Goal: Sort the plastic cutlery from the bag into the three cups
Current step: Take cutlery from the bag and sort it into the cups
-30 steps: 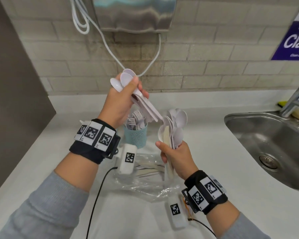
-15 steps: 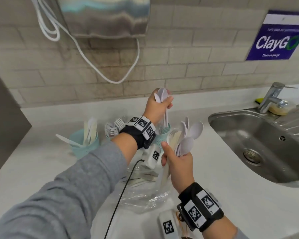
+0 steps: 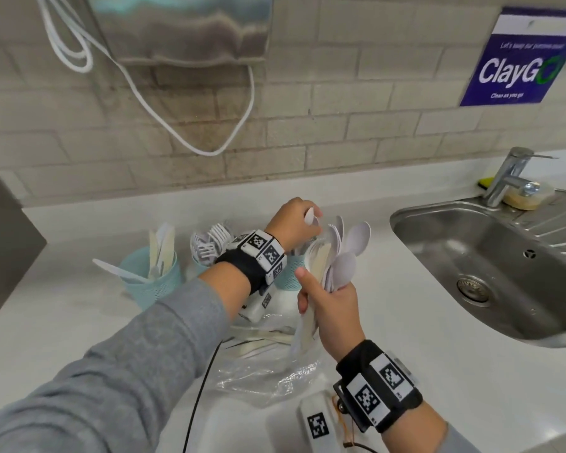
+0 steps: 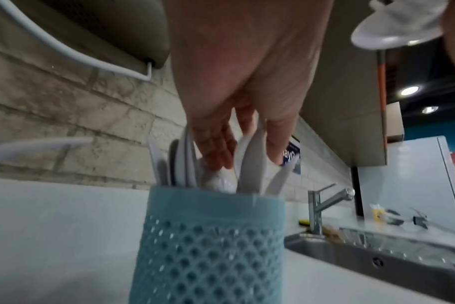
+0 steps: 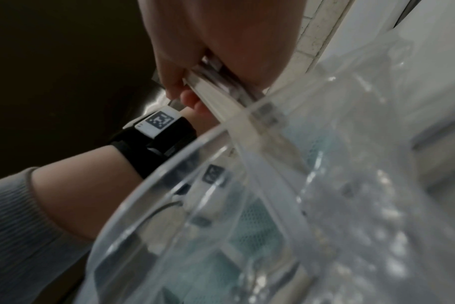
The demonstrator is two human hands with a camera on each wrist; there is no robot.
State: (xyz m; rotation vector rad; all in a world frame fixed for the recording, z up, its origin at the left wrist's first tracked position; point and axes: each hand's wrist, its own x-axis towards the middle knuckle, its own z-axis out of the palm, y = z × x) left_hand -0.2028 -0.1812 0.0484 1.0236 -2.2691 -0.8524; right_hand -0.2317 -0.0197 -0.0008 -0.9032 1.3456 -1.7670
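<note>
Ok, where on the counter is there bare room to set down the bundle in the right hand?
Bare counter lies between the right hand and the sink. Another bare patch lies left of the knife cup. It is crowded in the middle: three cups, the bag and the left hand.

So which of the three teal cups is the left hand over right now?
The rightmost cup, nearest the sink and holding spoons; the left hand hovers there. The other two hold knives and forks.

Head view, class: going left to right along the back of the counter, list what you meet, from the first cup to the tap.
Cup of knives → cup of forks → left hand over the spoon cup → sink → tap.
</note>
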